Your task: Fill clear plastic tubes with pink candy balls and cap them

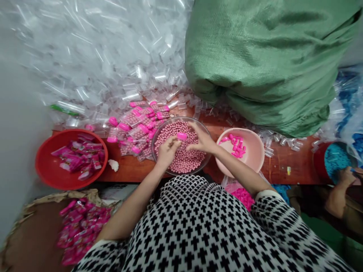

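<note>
My left hand [168,152] is closed in a pinch around a small clear container with a bright pink cap [182,136]. Much of its body is hidden by my fingers or blends into the beads behind it. Just to the right, my right hand [202,140] is open, thumb and fingers spread apart around air. Both hands are above a clear bowl full of round pink beads [185,164]. Left of that bowl lies a pile of clear pink-capped containers filled with pink beads [138,126].
A pale pink basin [256,145] holds bright pink pieces. At the left stands a red basin [42,162] with pink packets. Clear empty containers [99,49] heap up behind, beside a large green sack [261,56]. Another person's hand [346,177] is by a tub of blue pieces [337,160].
</note>
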Tool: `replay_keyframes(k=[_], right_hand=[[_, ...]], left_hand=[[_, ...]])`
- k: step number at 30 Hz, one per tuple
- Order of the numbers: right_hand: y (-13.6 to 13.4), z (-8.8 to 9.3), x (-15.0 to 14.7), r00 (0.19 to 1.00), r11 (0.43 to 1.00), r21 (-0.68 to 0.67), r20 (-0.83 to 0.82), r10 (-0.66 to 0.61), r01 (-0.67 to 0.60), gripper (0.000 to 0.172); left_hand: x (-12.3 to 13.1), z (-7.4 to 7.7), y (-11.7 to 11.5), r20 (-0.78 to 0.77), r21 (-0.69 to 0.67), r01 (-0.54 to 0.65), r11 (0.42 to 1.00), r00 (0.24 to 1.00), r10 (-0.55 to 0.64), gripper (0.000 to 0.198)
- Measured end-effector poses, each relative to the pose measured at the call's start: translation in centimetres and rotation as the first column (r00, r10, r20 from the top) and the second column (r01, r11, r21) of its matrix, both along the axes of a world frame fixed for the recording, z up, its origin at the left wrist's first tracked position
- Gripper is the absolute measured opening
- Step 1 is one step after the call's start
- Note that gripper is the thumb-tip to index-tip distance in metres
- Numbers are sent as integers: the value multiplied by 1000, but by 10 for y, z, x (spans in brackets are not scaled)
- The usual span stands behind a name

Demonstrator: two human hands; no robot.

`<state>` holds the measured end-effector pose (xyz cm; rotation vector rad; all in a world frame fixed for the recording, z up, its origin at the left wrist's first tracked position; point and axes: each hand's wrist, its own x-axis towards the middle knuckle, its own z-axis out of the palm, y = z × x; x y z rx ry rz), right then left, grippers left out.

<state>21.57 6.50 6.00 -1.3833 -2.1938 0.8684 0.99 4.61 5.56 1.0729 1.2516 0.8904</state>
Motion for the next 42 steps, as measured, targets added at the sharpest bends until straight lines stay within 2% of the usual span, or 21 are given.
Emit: replay_keyframes(k=[2, 3, 4, 6, 9, 12, 15, 17, 20, 23, 25, 26, 28, 30, 33, 36, 39, 42], right_hand=[[35, -5, 19, 986, 993, 6, 119, -120, 120, 59], [51, -8, 28, 964, 991, 0, 235, -126, 130, 46], [67, -13, 35, 931, 995, -29, 356, -76, 92, 39], [93, -24, 44, 827, 994, -107, 554, 93, -40, 37], [119, -43, 43, 654, 962, -187, 705, 274, -201, 44], [134, -61, 38, 531, 916, -272, 750, 395, -296, 46], [140, -71, 37, 492, 881, -320, 738, 462, -348, 46], [140, -72, 38, 519, 901, -305, 740, 429, -310, 46], [133, -64, 41, 603, 965, -231, 754, 260, -127, 48], [116, -43, 42, 663, 989, -63, 748, -40, 131, 53], [99, -24, 41, 698, 983, 13, 702, -140, 184, 51], [88, -15, 39, 725, 989, 14, 679, -115, 144, 50], [66, -3, 30, 755, 999, -43, 653, 53, -33, 44], [44, -2, 15, 715, 971, -119, 659, 232, -206, 37], [21, -22, -15, 631, 933, -218, 690, 355, -286, 36], [9, -50, -41, 648, 892, -320, 612, 453, -320, 36], [4, -69, -50, 806, 901, -359, 442, 394, -243, 28], [-3, -72, -42, 949, 929, -353, 237, 205, -113, 23]], left_hand=[[-21, -1, 19, -177, 123, -37, 992, 983, 59, 41], [-32, -2, 28, -275, 180, -52, 982, 956, 101, 41], [-44, -3, 38, -369, 231, -62, 971, 918, 147, 40], [-65, -8, 57, -508, 306, -68, 950, 832, 224, 40], [-86, -22, 77, -615, 327, -78, 942, 739, 275, 37], [-95, -38, 85, -705, 299, -29, 954, 667, 241, 32], [-96, -49, 86, -790, 280, 12, 960, 571, 223, 29], [-96, -53, 86, -812, 288, -9, 958, 528, 249, 29], [-96, -53, 84, -788, 328, -52, 943, 535, 303, 31], [-99, -47, 73, -735, 375, -78, 924, 582, 348, 34], [-100, -42, 59, -710, 395, -72, 916, 609, 354, 35], [-100, -39, 51, -704, 397, -64, 916, 619, 348, 34], [-99, -36, 34, -699, 390, -52, 919, 634, 332, 34], [-97, -35, 18, -696, 382, -41, 923, 644, 317, 34], [-94, -35, -2, -684, 384, -18, 923, 666, 297, 35], [-95, -33, -19, -658, 394, -5, 919, 697, 285, 35], [-94, -31, -34, -610, 401, -32, 916, 737, 292, 36], [-86, -29, -44, -535, 359, -54, 932, 806, 253, 34]])
